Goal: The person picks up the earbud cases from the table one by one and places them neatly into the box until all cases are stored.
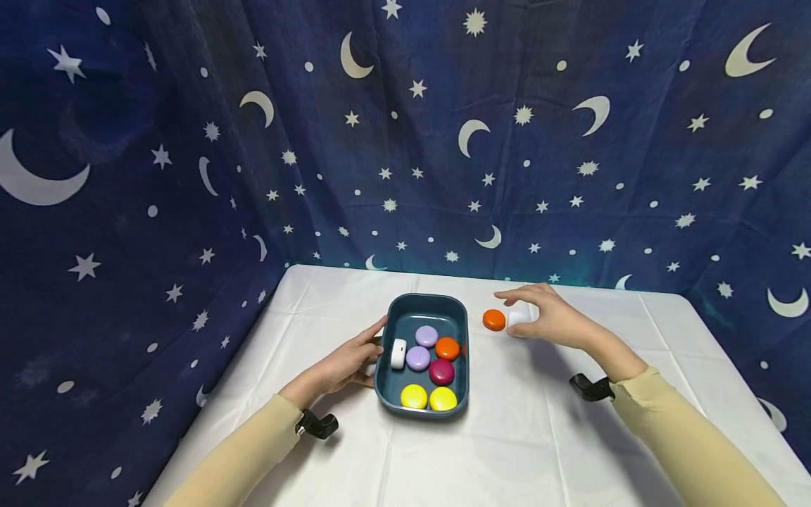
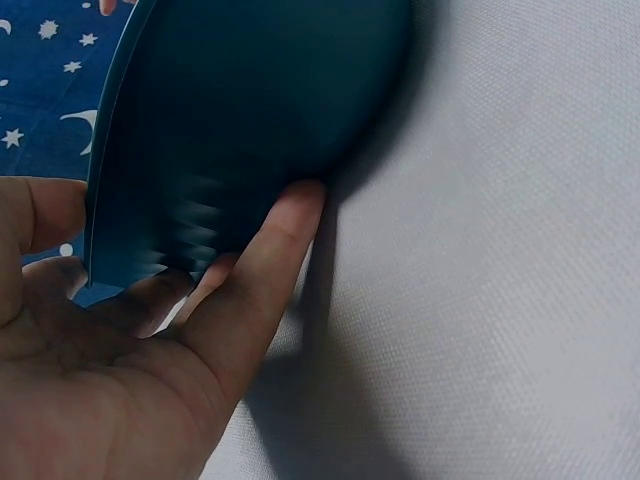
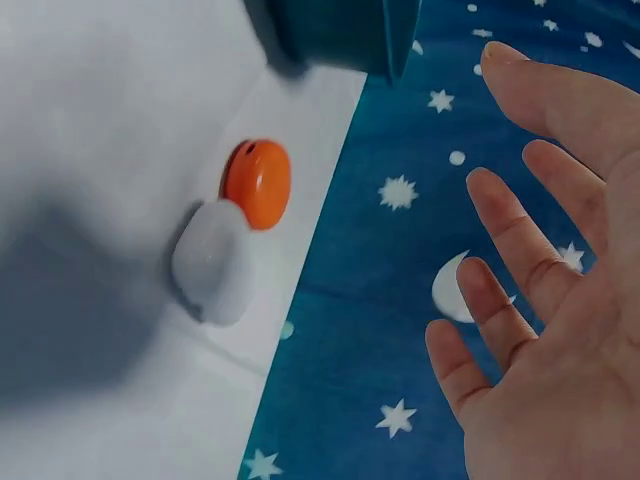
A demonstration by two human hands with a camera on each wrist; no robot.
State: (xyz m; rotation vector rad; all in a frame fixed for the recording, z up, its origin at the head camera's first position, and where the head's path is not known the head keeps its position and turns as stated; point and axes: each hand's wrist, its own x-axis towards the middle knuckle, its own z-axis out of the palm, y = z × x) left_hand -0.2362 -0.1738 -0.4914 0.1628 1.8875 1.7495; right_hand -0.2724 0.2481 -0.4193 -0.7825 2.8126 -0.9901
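Observation:
My left hand (image 1: 345, 362) rests against the outer left wall of a dark teal rectangular tub (image 1: 423, 414), fingers spread along its side. In the left wrist view, the fingertips touch the tub's wall (image 2: 230, 100). Over the table to the right, my right hand (image 1: 551, 317) is held with thumb and fingers apart around a white rounded object (image 1: 519, 318). An orange glossy disc (image 1: 494, 320) lies beside that object. The right wrist view shows the orange disc (image 3: 259, 185) touching the white object (image 3: 213, 262), and my fingers (image 3: 515, 225) holding nothing.
Inside the tub lie two lilac discs (image 1: 426, 336), an orange one (image 1: 447, 348), a dark magenta one (image 1: 441, 372), two yellow ones (image 1: 414, 396) and a small white rounded block (image 1: 398, 354). A white cloth (image 1: 507, 451) covers the table; a blue star-and-moon curtain (image 1: 437, 141) hangs behind.

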